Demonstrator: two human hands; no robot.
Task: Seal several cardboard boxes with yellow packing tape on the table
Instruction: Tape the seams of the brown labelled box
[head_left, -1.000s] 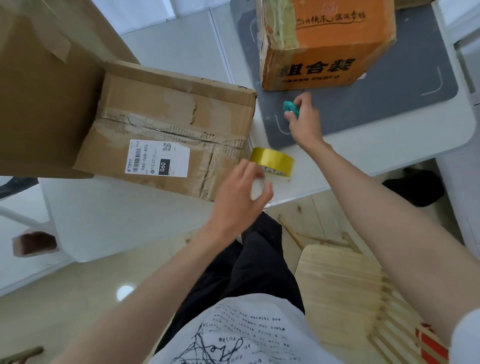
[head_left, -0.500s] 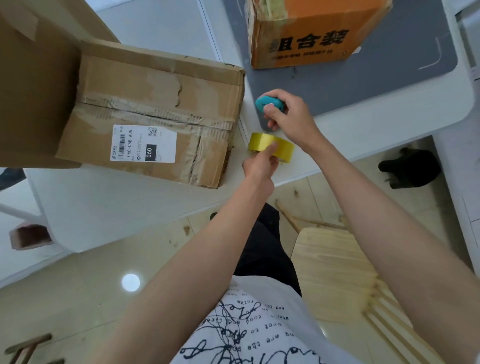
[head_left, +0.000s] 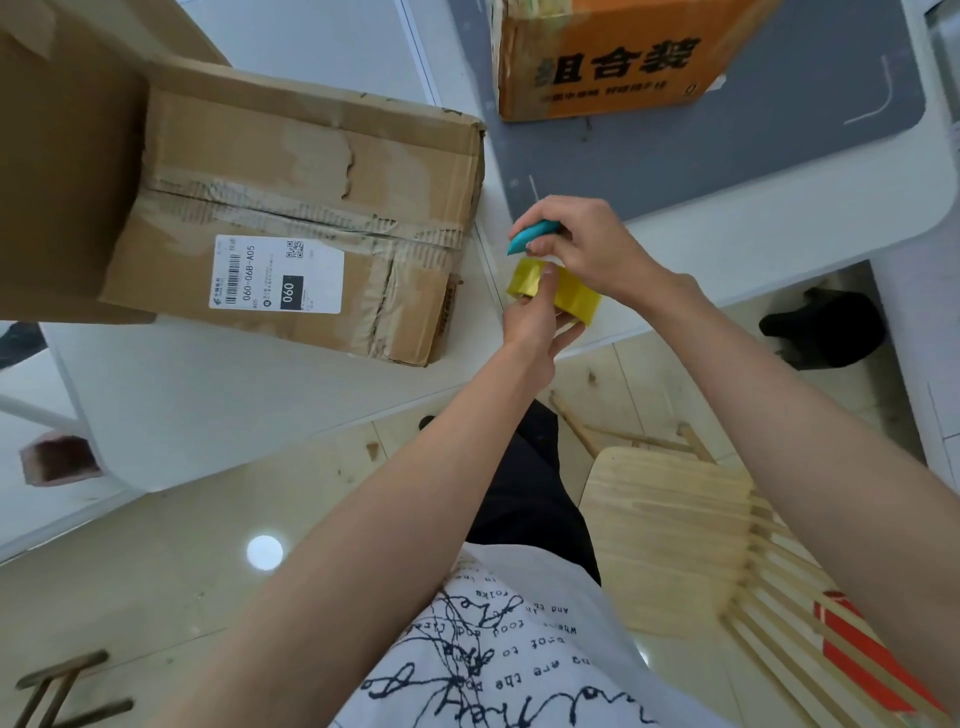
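White tiles and a pale wooden chair (head_left: 670, 519) fill the lower view, while a white table (head_left: 218, 395) with a grey mat (head_left: 727, 156) at its 1 o'clock corner carries the work. On the table, at 10 o'clock from the hands, lies a worn brown cardboard box (head_left: 311, 218) with a white shipping label (head_left: 278, 274) and ragged strips of old tape along its seam; an orange box (head_left: 613, 57) stands on the mat at 12 o'clock.

Near the table's front edge, just right of the brown box, sits the roll of yellow packing tape (head_left: 571, 293). The left hand (head_left: 535, 317) grips the roll from the 6 o'clock side, thumb pressed on its outer face. The right hand (head_left: 587, 249) comes in from 3 o'clock, its fingers (head_left: 540, 210) curled around a small teal cutter (head_left: 532, 236), with its lower fingertips down at the top of the roll, apparently hunting the free end.

The roll looks light and stiff, best held across its core or rim; the film is thin, slippery on its back and sticky beneath, so it may fold onto itself or tear. The boxes seem light but creased, with soft worn flaps that need pressing flat while being taped.
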